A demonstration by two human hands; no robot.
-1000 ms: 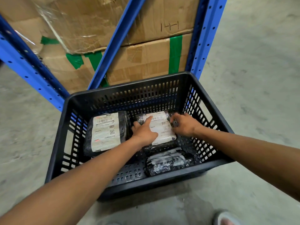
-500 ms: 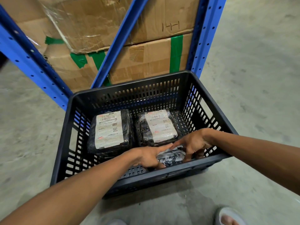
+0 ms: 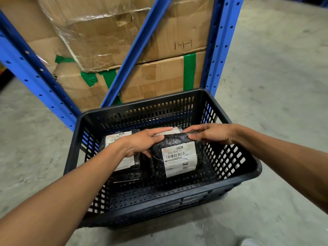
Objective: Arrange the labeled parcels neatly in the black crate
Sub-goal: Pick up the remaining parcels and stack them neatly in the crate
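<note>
A black slotted crate (image 3: 236, 180) stands on the concrete floor. Both hands hold a black wrapped parcel (image 3: 179, 158) with a white barcode label facing up, in the crate's right half. My left hand (image 3: 142, 142) grips its top left corner and my right hand (image 3: 211, 133) grips its top right edge. Behind that parcel, the white label edge of another parcel (image 3: 174, 129) peeks out. A third labeled parcel (image 3: 124, 157) lies in the left half, partly hidden by my left wrist.
Blue metal rack uprights (image 3: 220, 47) and a diagonal brace (image 3: 134, 50) stand just behind the crate, with taped cardboard boxes (image 3: 159, 75) stacked inside the rack. Bare concrete floor (image 3: 276, 82) spreads to the right and left. The toe of a shoe (image 3: 252, 243) shows at the bottom.
Both hands picked the third parcel up from the near right of the crate floor, turned its label upward, and brought it over the right-hand parcel.
</note>
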